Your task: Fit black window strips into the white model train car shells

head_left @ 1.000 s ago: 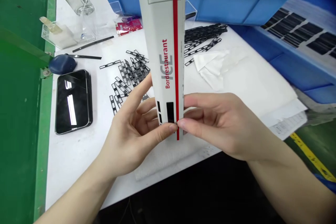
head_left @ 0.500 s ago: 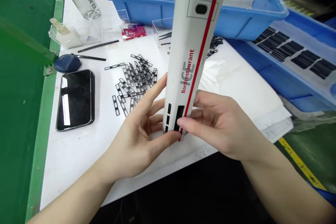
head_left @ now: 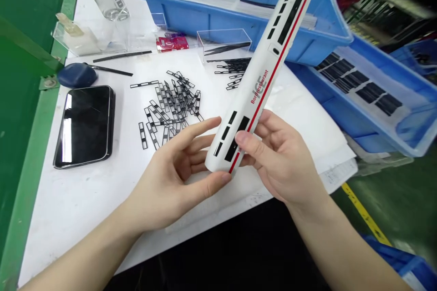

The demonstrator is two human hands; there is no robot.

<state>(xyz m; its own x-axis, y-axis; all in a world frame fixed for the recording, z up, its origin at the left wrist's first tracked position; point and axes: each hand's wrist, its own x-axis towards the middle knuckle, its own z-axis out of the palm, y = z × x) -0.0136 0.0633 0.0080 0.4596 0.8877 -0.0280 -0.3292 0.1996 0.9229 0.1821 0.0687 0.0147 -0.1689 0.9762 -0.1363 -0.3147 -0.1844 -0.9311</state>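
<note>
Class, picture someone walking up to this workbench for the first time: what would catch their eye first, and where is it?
The long white model train carriage with its red stripe stands out first, slanting up across the middle of the view, its lower end held in the right hand with the left hand thumb against it. Behind it, a heap of black window frames lies on the white table, and a bright blue tray sits at the far edge.

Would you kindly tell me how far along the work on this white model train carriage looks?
Done: the white model train carriage with its red stripe shows black window panels along its side. In hand: the right hand grips it, with the left hand open beside its end. Left: a loose pile of black slotted frame strips lies on the white table.
</note>
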